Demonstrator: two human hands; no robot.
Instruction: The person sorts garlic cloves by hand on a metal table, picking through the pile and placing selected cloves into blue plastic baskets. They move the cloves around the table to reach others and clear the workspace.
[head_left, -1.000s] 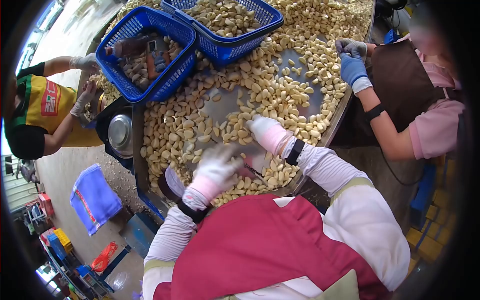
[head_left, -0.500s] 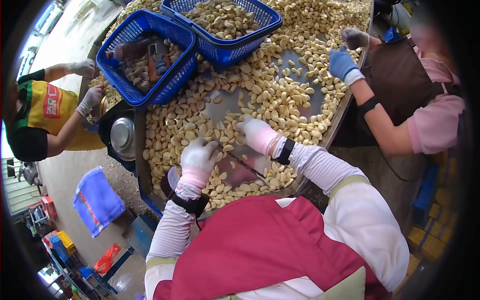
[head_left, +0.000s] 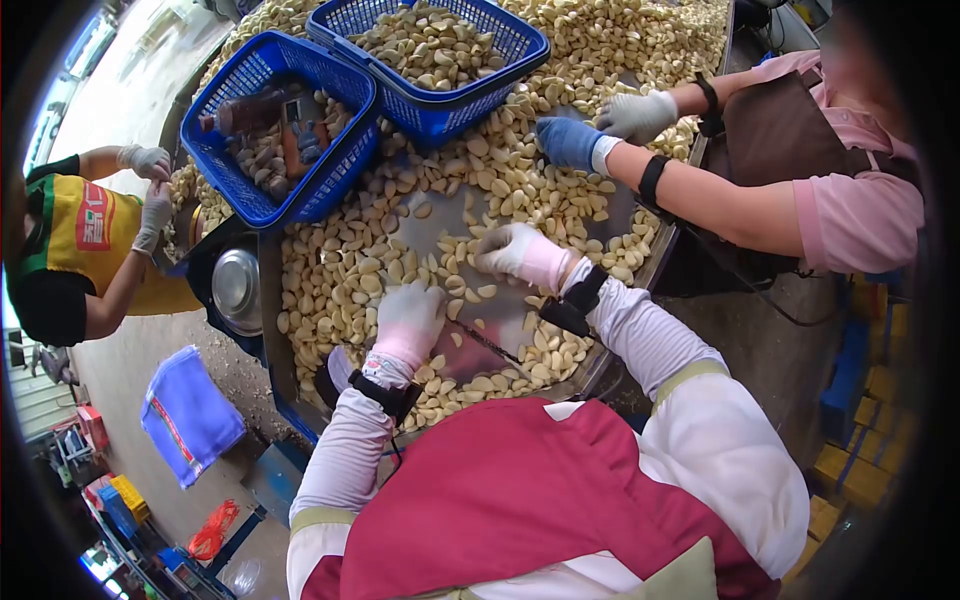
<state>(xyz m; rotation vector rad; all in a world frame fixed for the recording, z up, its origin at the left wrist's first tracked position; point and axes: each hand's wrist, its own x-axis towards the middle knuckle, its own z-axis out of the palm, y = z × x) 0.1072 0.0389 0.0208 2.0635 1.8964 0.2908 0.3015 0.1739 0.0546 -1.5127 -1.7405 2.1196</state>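
Note:
Pale garlic cloves (head_left: 340, 275) cover the metal table (head_left: 420, 232) in front of me. My left hand (head_left: 410, 322), in a white and pink glove, rests over the cloves, palm down; its fingers are slightly bent and partly hidden. My right hand (head_left: 522, 252), gloved the same way, is to the right, its fingers bent together with the tips down at some cloves. Whether a clove is between them is hidden. A thin dark strip (head_left: 487, 342) lies on the bare metal between my hands and the near edge.
Two blue baskets (head_left: 275, 215) (head_left: 445, 110) hold cloves; the left one also has a bottle (head_left: 245, 114). A co-worker's gloved hands (head_left: 570, 145) are over the cloves at right. Another person (head_left: 95, 240) works at left. A round metal lid (head_left: 237, 285) sits beside the table.
My left hand has shifted slightly right, its fingers now lower over the cloves. My right hand stays near the same cloves. The right co-worker's hands have reached further left over the table.

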